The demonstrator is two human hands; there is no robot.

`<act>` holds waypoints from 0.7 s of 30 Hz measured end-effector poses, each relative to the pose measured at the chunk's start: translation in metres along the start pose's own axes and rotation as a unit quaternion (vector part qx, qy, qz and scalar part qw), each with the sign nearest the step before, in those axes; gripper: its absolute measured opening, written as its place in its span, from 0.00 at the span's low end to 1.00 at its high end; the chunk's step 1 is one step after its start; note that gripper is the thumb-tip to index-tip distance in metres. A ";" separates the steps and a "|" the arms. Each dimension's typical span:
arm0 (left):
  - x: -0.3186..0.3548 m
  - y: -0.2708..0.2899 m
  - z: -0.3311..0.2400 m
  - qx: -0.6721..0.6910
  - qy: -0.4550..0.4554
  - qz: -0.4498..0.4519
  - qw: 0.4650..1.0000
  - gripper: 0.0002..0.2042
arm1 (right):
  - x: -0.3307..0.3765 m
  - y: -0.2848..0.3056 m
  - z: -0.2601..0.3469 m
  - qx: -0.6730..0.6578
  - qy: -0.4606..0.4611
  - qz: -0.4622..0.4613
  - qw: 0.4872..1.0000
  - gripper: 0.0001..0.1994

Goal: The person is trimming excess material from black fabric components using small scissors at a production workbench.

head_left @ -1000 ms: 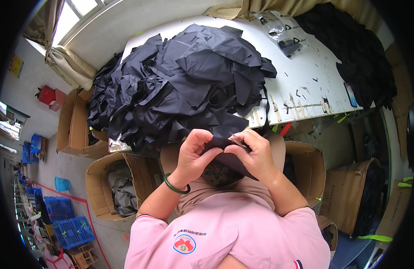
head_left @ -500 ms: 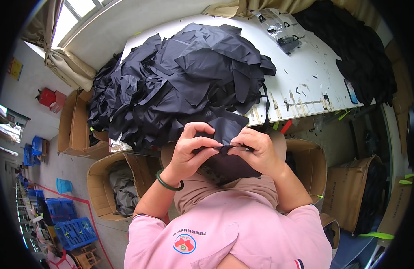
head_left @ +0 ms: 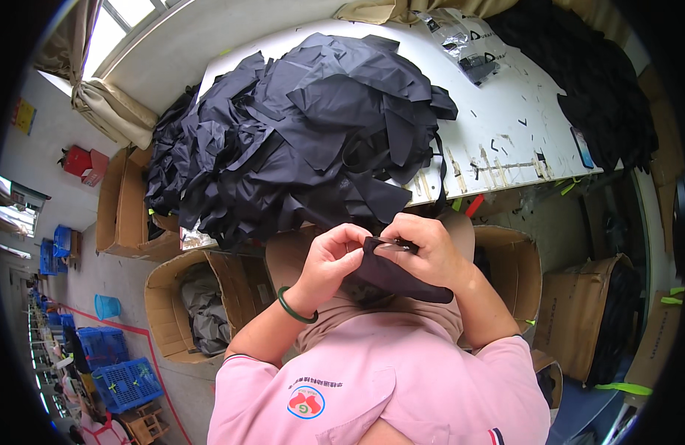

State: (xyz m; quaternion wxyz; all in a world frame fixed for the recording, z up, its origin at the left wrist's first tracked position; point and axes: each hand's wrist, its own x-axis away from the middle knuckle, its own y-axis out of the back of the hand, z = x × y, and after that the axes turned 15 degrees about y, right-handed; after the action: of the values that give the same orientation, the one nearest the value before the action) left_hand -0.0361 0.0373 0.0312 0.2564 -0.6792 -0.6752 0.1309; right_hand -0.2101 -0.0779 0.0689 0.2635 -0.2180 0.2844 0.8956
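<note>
Low in front of my lap, my left hand [head_left: 333, 256] pinches the edge of a black fabric piece [head_left: 403, 280] between thumb and fingers. My right hand [head_left: 429, 248] is closed around small thread snips [head_left: 391, 244], whose metal blades point left at the fabric edge, close to my left fingertips. The rest of the piece droops below my right hand toward my lap. Just beyond both hands, a large heap of black fabric pieces [head_left: 305, 126] covers the left part of the white table [head_left: 498, 122] and hangs over its front edge.
Cardboard boxes stand by my legs, a left one [head_left: 164, 304] holding grey fabric and a right one [head_left: 517, 278]. Farther right is another carton [head_left: 576, 319] with black material. Dark fabric [head_left: 602, 89] and a clear plastic bag [head_left: 476, 67] lie on the table's right. Blue crates [head_left: 127, 386] stand at left.
My hands have come slightly closer to my body. The snips' blades now show at the fabric edge, and the held piece hangs farther right beneath my right hand.
</note>
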 end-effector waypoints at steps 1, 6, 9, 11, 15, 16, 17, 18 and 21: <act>0.004 -0.001 -0.003 -0.015 0.026 -0.010 0.999 0.09 | 0.000 0.001 -0.001 0.004 -0.014 0.000 1.000 0.08; 0.006 -0.002 -0.007 -0.172 -0.045 -0.019 0.984 0.10 | -0.001 0.002 -0.004 0.017 -0.029 0.018 0.999 0.08; 0.006 0.001 -0.008 -0.303 -0.023 -0.065 0.951 0.07 | -0.001 0.002 -0.009 0.027 -0.036 0.037 0.998 0.09; 0.006 0.001 -0.010 -0.202 0.006 -0.055 0.978 0.06 | -0.001 0.002 -0.009 0.035 -0.039 0.047 0.997 0.10; 0.003 0.011 -0.006 -0.078 0.075 0.005 0.994 0.06 | 0.002 0.007 -0.001 -0.006 -0.070 0.040 0.997 0.13; 0.003 0.009 -0.007 -0.032 0.077 0.030 0.996 0.06 | 0.004 0.008 0.000 -0.007 -0.094 0.052 0.994 0.15; 0.002 0.006 -0.007 0.015 0.080 0.055 0.995 0.06 | 0.007 0.006 -0.001 -0.006 -0.095 0.052 0.994 0.15; 0.001 0.004 -0.006 0.016 0.082 0.057 0.995 0.06 | 0.011 0.003 -0.004 -0.042 -0.102 0.015 0.994 0.16; -0.002 0.000 -0.003 0.079 0.113 0.067 0.988 0.06 | 0.015 -0.005 -0.016 -0.116 -0.103 -0.062 0.986 0.17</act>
State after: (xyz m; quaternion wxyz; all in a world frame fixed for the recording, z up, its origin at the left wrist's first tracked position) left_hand -0.0341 0.0347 0.0335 0.3748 -0.7107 -0.5825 0.1228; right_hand -0.2145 -0.0793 0.0474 0.3196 -0.1709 0.1357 0.9221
